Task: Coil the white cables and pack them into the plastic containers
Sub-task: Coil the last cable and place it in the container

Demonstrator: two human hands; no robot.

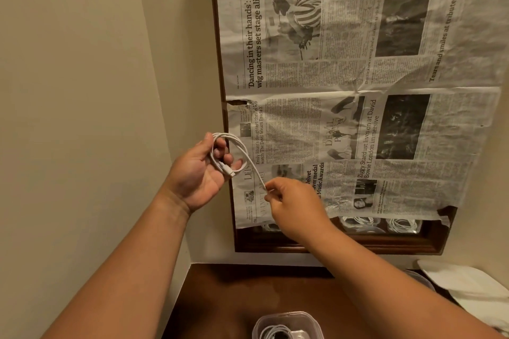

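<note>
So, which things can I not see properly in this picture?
Head view only.
White cable: its free end is hidden inside the right hand pinch; the left hand covers part of the coil.
Plastic container: cut off by the bottom edge.
Wooden frame: newspaper covers most of what it holds.
White object at right: cut off, unidentifiable.

Both bare forearms are extended forward and upward. The left hand (197,173) is turned palm-up, its fingers curled through loops of the white cable (256,172). The trailing strand is pinched by the right hand (294,201), held just beside and lower.
</note>
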